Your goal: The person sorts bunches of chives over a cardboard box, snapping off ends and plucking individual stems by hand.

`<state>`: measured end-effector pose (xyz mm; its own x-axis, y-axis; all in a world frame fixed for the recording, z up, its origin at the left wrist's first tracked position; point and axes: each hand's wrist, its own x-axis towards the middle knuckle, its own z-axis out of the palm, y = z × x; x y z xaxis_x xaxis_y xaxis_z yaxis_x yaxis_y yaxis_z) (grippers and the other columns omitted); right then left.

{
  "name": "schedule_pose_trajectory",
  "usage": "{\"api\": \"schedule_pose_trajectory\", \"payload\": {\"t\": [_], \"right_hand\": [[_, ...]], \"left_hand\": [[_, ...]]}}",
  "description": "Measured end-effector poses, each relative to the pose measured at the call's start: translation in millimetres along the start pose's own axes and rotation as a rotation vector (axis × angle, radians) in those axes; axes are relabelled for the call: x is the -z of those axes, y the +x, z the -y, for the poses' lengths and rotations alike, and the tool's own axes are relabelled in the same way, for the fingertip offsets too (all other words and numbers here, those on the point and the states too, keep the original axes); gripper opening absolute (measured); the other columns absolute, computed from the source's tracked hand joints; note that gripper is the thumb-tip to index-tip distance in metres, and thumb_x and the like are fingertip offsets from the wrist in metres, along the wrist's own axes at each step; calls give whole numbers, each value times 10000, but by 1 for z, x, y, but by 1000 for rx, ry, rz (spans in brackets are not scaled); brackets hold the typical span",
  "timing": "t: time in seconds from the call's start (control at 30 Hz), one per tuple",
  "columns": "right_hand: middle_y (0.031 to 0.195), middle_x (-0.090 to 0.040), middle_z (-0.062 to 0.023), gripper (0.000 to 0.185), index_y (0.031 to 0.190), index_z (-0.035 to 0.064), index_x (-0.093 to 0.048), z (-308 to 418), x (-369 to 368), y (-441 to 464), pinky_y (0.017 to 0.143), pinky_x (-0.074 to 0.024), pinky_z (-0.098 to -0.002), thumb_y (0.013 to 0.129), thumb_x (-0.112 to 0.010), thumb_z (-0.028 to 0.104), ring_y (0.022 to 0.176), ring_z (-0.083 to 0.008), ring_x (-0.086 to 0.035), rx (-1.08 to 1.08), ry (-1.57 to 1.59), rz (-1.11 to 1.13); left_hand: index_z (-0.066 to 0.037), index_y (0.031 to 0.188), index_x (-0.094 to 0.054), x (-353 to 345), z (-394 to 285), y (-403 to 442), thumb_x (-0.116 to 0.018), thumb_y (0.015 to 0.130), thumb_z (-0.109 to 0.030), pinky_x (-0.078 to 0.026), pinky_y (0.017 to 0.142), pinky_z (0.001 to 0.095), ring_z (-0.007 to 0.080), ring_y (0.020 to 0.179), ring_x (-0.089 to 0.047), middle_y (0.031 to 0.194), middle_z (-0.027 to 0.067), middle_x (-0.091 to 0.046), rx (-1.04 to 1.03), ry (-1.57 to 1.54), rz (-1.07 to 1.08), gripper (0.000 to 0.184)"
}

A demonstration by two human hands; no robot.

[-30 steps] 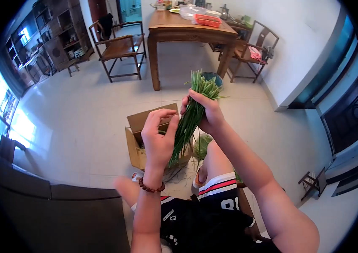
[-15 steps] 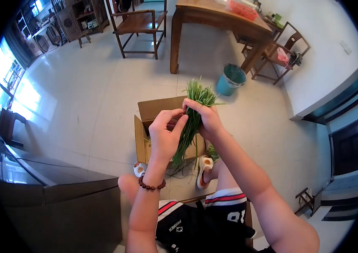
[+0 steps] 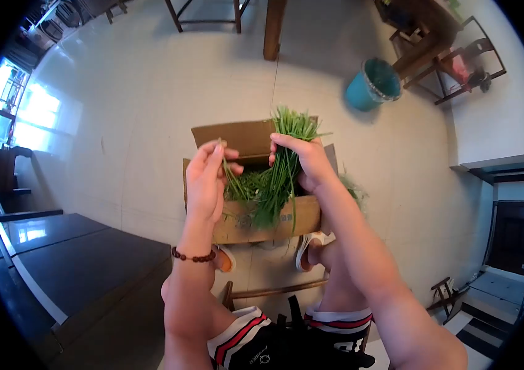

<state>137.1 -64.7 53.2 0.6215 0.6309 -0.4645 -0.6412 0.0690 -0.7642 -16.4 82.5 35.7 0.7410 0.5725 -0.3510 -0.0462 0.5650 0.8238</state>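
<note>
My right hand [image 3: 304, 161] is closed round a thick bunch of thin-stemmed greens [image 3: 280, 169]. The pale stem ends stick up above the fist and the leafy ends hang down over the box. Off to the left, my left hand [image 3: 207, 176] pinches a few thin green stems [image 3: 230, 171] between thumb and fingertips, apart from the bunch. Beneath both hands stands an open cardboard box [image 3: 237, 229] with its flaps spread. More loose greens [image 3: 246, 184] lie inside it, partly hidden by the bunch.
A blue-green bin with a liner [image 3: 367, 89] stands on the tiled floor at the upper right. Wooden chairs [image 3: 474, 49] and table legs [image 3: 272, 31] are at the back. A dark cabinet [image 3: 89, 271] is at the left. My shoes [image 3: 305, 251] are behind the box.
My left hand has moved left, away from the bunch, with a few stems in its fingers. The view has tipped downward, showing greens inside the box. My right hand still grips the bunch.
</note>
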Motion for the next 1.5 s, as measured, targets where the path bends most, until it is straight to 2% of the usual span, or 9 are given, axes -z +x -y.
{"api": "schedule_pose_trajectory", "payload": {"t": [0.2,0.33,0.47,0.7,0.87,0.93,1.0,1.27,1.5], "right_hand": [[805,-680,-79,197,969,7,-676,-10,-15,8,637,-560,-316,854,-785,123,689,-179,-667,-17,-84,68],[869,-708,-67,134,952,7,-690,-17,-18,11,663,-539,-303,852,-767,54,721,-143,-654,-7,-75,124],[931,-729,-63,218,1048,-5,-715,-28,-28,7,702,-534,-295,842,-773,38,792,-130,-660,90,-213,200],[971,-730,-61,241,1075,-13,-713,-30,-32,-7,742,-537,-284,841,-762,18,824,-126,-664,140,-184,236],[943,-718,-46,212,1033,-14,-703,-24,-18,-4,768,-534,-283,834,-766,27,840,-118,-659,188,-252,253],[928,-712,-36,209,1012,-10,-700,-24,-17,-3,773,-527,-279,823,-778,32,850,-115,-655,197,-288,221],[928,-713,-35,222,1015,-6,-702,-25,-13,-2,772,-525,-279,814,-787,34,854,-114,-654,189,-284,210],[910,-718,-33,264,1001,16,-710,-16,-9,-11,769,-531,-281,767,-830,32,829,-119,-659,107,-307,164],[897,-722,-39,270,989,22,-709,-15,3,-11,769,-539,-284,754,-842,35,817,-130,-670,105,-275,164]], "left_hand": [[-39,1185,-548,-14,-7,11,-561,1057,-204,-580,739,321,202,855,-705,1060,113,-694,57,21,56,209],[-20,1142,-598,-22,-1,6,-583,1046,-183,-584,717,319,164,866,-684,1029,71,-688,29,-32,-24,189],[-30,1100,-672,-9,16,6,-669,1000,-156,-492,676,244,65,823,-580,940,-16,-650,-30,-122,-57,161],[-22,1111,-676,-8,20,-3,-694,980,-133,-453,672,212,42,787,-566,936,-8,-669,-57,-204,-44,173],[22,1019,-700,-15,11,-3,-726,945,-105,-479,649,204,53,707,-613,846,28,-707,-98,270,-26,149],[28,956,-704,-18,6,-2,-733,944,-118,-480,613,209,53,659,-608,790,32,-704,-110,298,-31,149],[27,949,-697,-17,-3,-1,-731,947,-126,-479,603,210,51,637,-603,755,25,-691,-101,578,-23,157],[13,938,-698,-8,-10,10,-711,963,-134,-497,619,220,60,660,-618,757,21,-681,-235,344,-128,150],[8,1053,-718,-2,-10,17,-678,987,-172,-523,714,249,100,773,-660,859,28,-721,-329,609,-256,195]]}}
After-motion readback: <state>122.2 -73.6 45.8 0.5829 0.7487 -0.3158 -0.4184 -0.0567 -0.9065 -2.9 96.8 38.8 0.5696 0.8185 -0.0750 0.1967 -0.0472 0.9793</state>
